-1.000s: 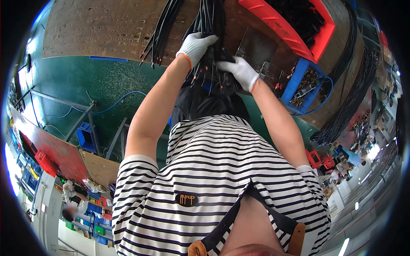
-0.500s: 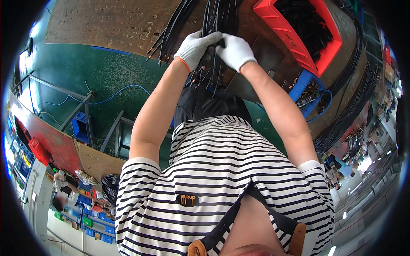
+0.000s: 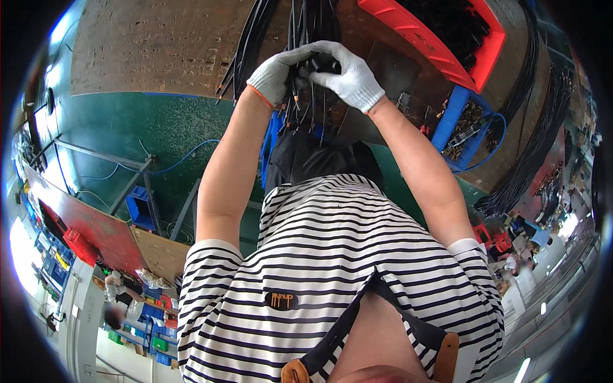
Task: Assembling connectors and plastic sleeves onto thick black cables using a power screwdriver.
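Observation:
Both my hands wear white knitted gloves and meet at the table's near edge, over a bundle of thin black cables (image 3: 311,29). My left hand (image 3: 273,78) is bent around the cables, its fingers reaching across to the right. In the curled fingers and thumb of my right hand (image 3: 352,78) sit small black tubular pieces (image 3: 324,62); their exact kind is hard to make out. Below the gloves the cable ends hang toward my lap, some with copper-coloured tips (image 3: 295,98). More black cables (image 3: 246,48) lie beside my left hand.
A red bin (image 3: 488,67) of black parts stands on the worn wooden table (image 3: 147,48) at right. Nearer is a blue tray (image 3: 448,115) with small copper-coloured pieces and a metal tool. Long black cables (image 3: 520,159) run along the right. A metal frame (image 3: 102,153) stands at left.
My right hand has turned and its fingers have spread into a curl, showing the black pieces. Earlier both hands' fingertips met over the cables. The view has shifted slightly.

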Available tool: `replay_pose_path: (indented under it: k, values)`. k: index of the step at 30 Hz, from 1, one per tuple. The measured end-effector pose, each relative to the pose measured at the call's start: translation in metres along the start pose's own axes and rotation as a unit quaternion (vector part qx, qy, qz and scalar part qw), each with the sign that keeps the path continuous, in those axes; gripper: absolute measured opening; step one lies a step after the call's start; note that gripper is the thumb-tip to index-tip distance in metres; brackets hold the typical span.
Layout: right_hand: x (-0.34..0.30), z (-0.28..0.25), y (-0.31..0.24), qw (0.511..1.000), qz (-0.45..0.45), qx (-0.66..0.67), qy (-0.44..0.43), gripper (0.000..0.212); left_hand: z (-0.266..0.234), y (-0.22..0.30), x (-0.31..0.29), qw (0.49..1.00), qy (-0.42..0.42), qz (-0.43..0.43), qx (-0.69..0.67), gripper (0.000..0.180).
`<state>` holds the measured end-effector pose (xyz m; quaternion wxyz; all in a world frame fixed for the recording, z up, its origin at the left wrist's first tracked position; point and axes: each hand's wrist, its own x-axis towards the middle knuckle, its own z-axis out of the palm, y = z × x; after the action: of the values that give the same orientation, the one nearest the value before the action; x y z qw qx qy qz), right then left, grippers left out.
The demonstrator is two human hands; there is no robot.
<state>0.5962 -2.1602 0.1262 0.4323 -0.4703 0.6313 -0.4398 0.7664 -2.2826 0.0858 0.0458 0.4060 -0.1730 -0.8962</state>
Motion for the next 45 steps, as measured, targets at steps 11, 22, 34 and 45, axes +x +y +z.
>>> replay_pose_path:
  k: [11, 22, 34, 45]
  values:
    - [-0.041, -0.046, 0.011, 0.955, 0.191, 0.213, 0.079, 0.017, 0.006, -0.005, 0.01, 0.98, 0.084, -0.019, 0.182, 0.025]
    - [-0.126, -0.056, 0.004, 0.965, 0.255, -0.05, -0.04, 0.044, 0.045, -0.016, 0.016, 0.992, 0.028, 0.036, 0.122, 0.02]
    - [-0.126, -0.051, 0.0, 0.961, 0.27, -0.03, -0.061, 0.055, 0.048, -0.027, 0.018, 0.993, 0.05, 0.07, 0.082, 0.019]
    - [-0.079, -0.021, 0.022, 0.95, 0.295, 0.092, -0.042, 0.041, 0.048, -0.017, 0.015, 0.993, 0.056, 0.0, 0.108, 0.025]
